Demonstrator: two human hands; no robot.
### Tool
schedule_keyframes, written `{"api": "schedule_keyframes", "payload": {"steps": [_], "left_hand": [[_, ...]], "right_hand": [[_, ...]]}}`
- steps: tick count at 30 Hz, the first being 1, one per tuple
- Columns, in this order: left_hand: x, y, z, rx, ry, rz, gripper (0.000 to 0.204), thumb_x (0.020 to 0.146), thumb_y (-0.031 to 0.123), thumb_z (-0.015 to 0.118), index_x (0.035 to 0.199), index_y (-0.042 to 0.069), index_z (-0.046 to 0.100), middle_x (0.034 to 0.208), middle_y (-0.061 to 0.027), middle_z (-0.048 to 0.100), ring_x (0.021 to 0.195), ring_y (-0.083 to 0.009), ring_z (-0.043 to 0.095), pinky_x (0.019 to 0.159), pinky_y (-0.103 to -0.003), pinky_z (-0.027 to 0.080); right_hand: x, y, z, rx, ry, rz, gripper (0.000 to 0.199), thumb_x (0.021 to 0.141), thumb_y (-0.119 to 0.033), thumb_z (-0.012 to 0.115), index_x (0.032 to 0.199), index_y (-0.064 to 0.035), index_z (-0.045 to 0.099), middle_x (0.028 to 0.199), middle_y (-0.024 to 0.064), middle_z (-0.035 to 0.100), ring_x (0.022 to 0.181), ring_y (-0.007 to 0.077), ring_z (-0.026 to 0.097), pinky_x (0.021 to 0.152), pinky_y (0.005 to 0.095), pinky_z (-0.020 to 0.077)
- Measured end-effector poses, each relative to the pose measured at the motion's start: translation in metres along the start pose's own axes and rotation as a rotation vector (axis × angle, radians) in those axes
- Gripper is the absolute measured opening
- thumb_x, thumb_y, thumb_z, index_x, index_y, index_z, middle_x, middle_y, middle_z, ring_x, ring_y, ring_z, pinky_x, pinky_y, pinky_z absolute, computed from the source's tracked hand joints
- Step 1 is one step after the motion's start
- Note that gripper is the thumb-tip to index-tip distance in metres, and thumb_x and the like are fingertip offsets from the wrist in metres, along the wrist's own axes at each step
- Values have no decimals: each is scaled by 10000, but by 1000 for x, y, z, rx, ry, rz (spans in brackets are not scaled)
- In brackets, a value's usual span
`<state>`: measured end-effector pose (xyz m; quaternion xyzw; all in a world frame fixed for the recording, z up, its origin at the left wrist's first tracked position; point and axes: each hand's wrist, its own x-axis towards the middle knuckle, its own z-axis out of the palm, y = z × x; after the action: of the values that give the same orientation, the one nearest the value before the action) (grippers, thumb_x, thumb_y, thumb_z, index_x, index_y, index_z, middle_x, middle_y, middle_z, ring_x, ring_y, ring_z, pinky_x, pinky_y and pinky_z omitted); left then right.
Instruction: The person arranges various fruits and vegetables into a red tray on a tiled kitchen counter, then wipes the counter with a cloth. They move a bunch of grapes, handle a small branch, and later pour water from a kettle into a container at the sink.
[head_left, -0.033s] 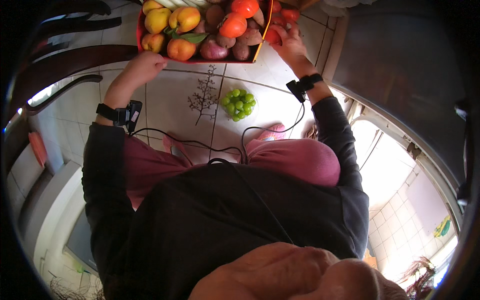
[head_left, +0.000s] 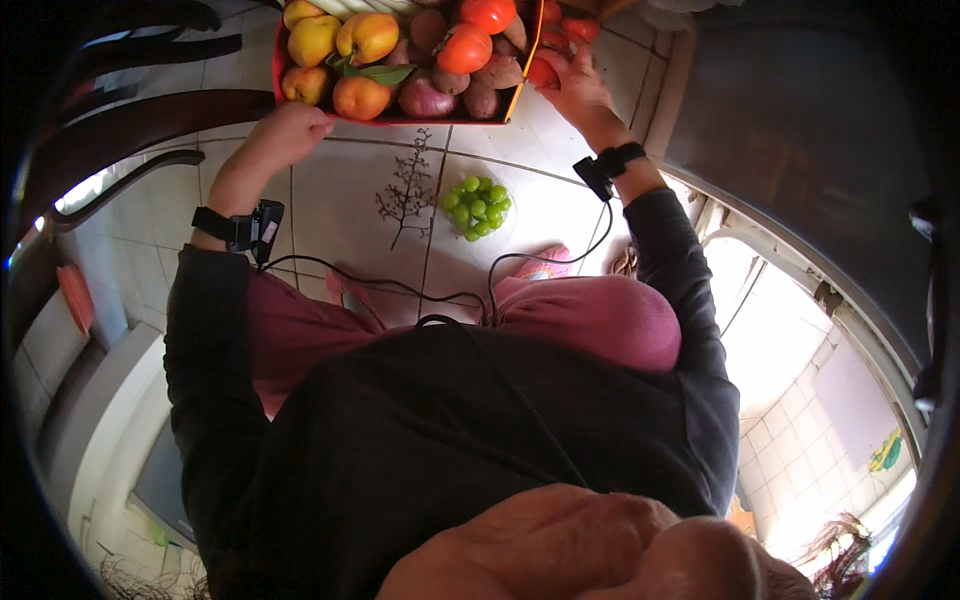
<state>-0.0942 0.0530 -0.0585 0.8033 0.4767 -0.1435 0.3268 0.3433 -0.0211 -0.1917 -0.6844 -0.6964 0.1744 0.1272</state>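
Both sides of a red tray (head_left: 300, 85) piled with fruit and vegetables are held: the left hand (head_left: 285, 135) is curled under its near-left edge, and the right hand (head_left: 572, 88) is pressed against its right side, fingers spread among the red tomatoes (head_left: 548, 68) there. Whether the right grip is closed on the rim or on a tomato cannot be told. The tray is held out in front of the body, above a tiled floor (head_left: 340, 200). Peaches (head_left: 362, 97), yellow fruit (head_left: 313, 38), a reddish onion (head_left: 427, 98) and potatoes (head_left: 480, 98) are heaped high in it. On the floor below, a bunch of green grapes (head_left: 478, 206) is seen on a small plate, beside a bare grape stem (head_left: 405, 195). For a load this full, the tray is best kept level and both grips kept firm, since round fruit near the rim could be tipped out by any tilt.
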Motion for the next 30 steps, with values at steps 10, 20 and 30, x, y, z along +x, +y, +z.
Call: {"api": "schedule_keyframes", "payload": {"steps": [10, 20, 30], "left_hand": [[-2, 1, 2, 59, 58, 64, 236, 942, 248, 637, 946, 22, 705, 888, -203, 679, 845, -398, 660, 719, -446, 523], [-5, 10, -2, 10, 37, 18, 240, 949, 244, 633, 950, 14, 700, 896, -213, 681, 833, -393, 667, 711, -436, 527], [-3, 2, 0, -6, -1, 15, 249, 961, 258, 625, 935, 21, 696, 877, -205, 677, 800, -375, 666, 703, -440, 521]], "right_hand": [[24, 3, 4, -14, 12, -198, 541, 820, -287, 781, 1330, -331, 607, 1594, 150, 253, 1403, 344, 431, 1118, 413, 451], [-9, -8, -24, 276, 319, 73, 630, 728, -208, 903, 1299, -235, 637, 1492, 176, 331, 1263, 375, 544, 992, 403, 559], [24, -122, -149, 326, 370, -559, 686, 685, -99, 902, 1312, -204, 644, 1425, 126, 442, 1245, 336, 524, 1007, 410, 522]]}}
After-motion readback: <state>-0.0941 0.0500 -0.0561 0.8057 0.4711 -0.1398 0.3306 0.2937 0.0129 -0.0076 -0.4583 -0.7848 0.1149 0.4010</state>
